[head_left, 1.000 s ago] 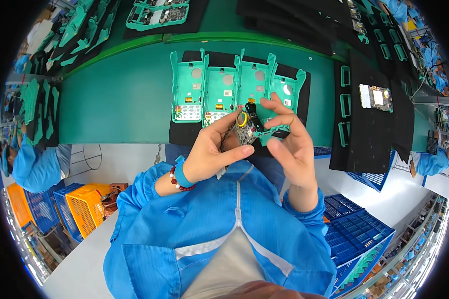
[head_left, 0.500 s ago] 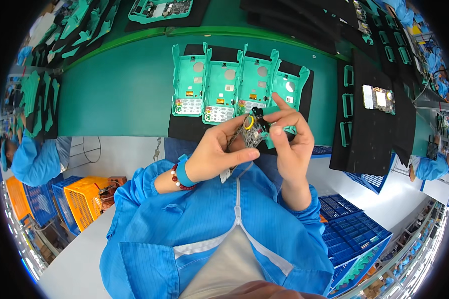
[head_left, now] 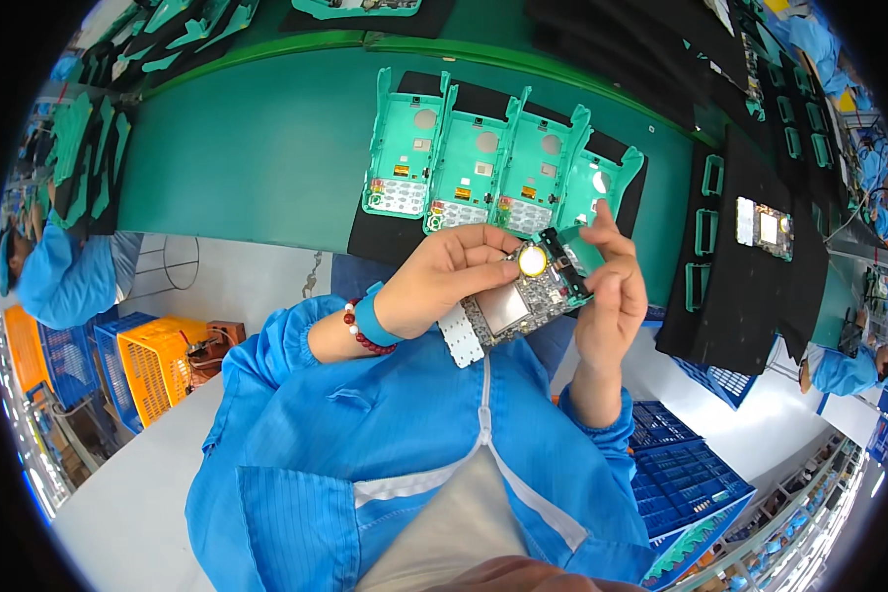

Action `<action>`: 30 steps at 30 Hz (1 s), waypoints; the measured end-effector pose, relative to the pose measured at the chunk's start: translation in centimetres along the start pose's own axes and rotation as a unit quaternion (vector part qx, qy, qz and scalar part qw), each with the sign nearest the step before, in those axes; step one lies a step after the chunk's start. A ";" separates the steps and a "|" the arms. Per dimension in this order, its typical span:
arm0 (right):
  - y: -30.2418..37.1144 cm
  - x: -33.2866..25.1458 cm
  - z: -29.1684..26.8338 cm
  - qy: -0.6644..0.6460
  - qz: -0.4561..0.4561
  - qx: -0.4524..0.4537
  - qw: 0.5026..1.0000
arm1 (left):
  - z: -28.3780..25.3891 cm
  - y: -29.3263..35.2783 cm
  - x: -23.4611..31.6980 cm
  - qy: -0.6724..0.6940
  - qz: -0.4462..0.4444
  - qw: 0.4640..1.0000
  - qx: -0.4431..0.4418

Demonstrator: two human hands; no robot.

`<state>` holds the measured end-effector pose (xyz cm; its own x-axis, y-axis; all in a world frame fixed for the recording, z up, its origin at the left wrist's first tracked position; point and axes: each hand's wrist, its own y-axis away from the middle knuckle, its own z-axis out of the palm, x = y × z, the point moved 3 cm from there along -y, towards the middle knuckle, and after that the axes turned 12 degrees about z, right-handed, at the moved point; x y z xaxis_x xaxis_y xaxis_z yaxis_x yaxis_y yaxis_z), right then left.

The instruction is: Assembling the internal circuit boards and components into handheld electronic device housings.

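My left hand point(head_left: 444, 276) and my right hand point(head_left: 607, 296) hold one circuit board point(head_left: 521, 301) between them, close above my chest. The board carries a round silver coin cell point(head_left: 532, 260), a black part near its top and a white keypad strip point(head_left: 461, 340) hanging off its lower left end. Left thumb and fingers pinch the board's left edge. The right fingers wrap its right end, where a small green plastic piece point(head_left: 587, 252) shows. Just beyond the hands, several green plastic housings point(head_left: 483, 163) lie side by side on a black mat point(head_left: 370, 237).
The green bench point(head_left: 257, 148) runs across the top, with black trays point(head_left: 750, 266) to the right holding green frames and another board point(head_left: 765, 227). Orange crate point(head_left: 163, 360) at left, blue crates point(head_left: 686, 464) at right. Other workers in blue sit at both edges.
The board has turned in my hands so its flat face and white keypad strip now show. Both hands have shifted slightly with it.
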<state>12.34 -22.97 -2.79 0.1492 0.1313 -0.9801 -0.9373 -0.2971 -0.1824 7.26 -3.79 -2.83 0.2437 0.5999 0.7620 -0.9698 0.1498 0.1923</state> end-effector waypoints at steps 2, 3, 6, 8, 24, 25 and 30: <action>0.0 -0.1 -0.3 0.074 0.005 0.006 0.997 | 0.1 0.1 0.1 -0.002 -0.012 1.000 0.010; -0.1 -0.5 0.0 0.074 0.006 0.005 0.997 | -0.1 0.0 0.2 -0.020 0.018 1.000 0.009; 0.1 -1.6 0.6 0.199 0.039 0.065 0.977 | -0.8 0.1 -0.6 -0.046 0.070 0.996 0.019; 0.2 -2.0 1.1 0.209 0.043 0.066 0.975 | -1.0 0.3 -0.4 -0.135 0.150 0.979 0.029; 0.7 -0.3 4.2 0.008 0.126 0.052 0.991 | 0.9 1.8 1.4 -0.471 0.375 0.799 0.018; 0.7 -0.3 4.3 -0.006 0.113 0.043 0.993 | 0.8 1.8 1.3 -0.470 0.374 0.799 0.017; 0.9 0.3 4.4 -0.013 0.083 0.051 0.995 | 1.2 2.2 1.9 -0.538 0.417 0.732 -0.013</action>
<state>10.15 -19.06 -2.94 -0.0184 0.1137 -0.9933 -0.9757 -0.2190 -0.0070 5.61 -3.23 -0.24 -0.5877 -0.4728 0.6566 -0.7779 0.1068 -0.6193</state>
